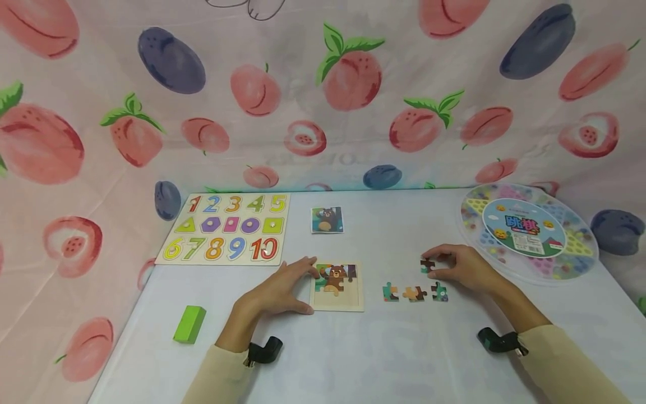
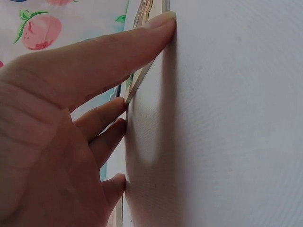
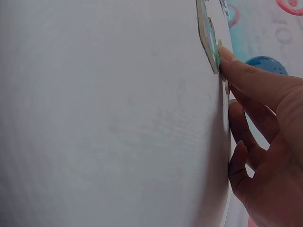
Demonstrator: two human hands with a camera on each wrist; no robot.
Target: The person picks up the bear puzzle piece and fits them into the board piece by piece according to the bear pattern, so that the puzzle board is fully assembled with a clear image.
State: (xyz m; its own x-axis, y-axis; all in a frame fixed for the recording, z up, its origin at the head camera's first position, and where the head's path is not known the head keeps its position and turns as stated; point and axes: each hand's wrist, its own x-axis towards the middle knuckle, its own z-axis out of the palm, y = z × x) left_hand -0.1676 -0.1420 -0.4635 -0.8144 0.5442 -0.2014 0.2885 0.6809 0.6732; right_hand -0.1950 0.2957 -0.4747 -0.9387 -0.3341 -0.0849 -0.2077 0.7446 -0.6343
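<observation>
A square wooden jigsaw tray (image 1: 337,303) lies in the middle of the table, its upper part filled with a bear picture (image 1: 334,278). My left hand (image 1: 282,289) rests at its left side, thumb by the lower corner and index finger at the upper edge, both fairly straight. In the left wrist view the thumb (image 2: 137,45) lies along the tray's rim. To the right, my right hand (image 1: 466,269) pinches a dark brown and green puzzle piece (image 1: 427,265) between thumb and fingers. Loose below it are a teal and orange piece (image 1: 390,292), a brown piece (image 1: 415,294) and a green piece (image 1: 439,292).
A small bear picture card (image 1: 327,219) lies behind the tray. A number and shape board (image 1: 171,259) is at the back left, a green block (image 1: 189,324) at the front left. At the back right sits a round Chinese checkers set (image 1: 527,233). Fruit-print cloth hangs behind.
</observation>
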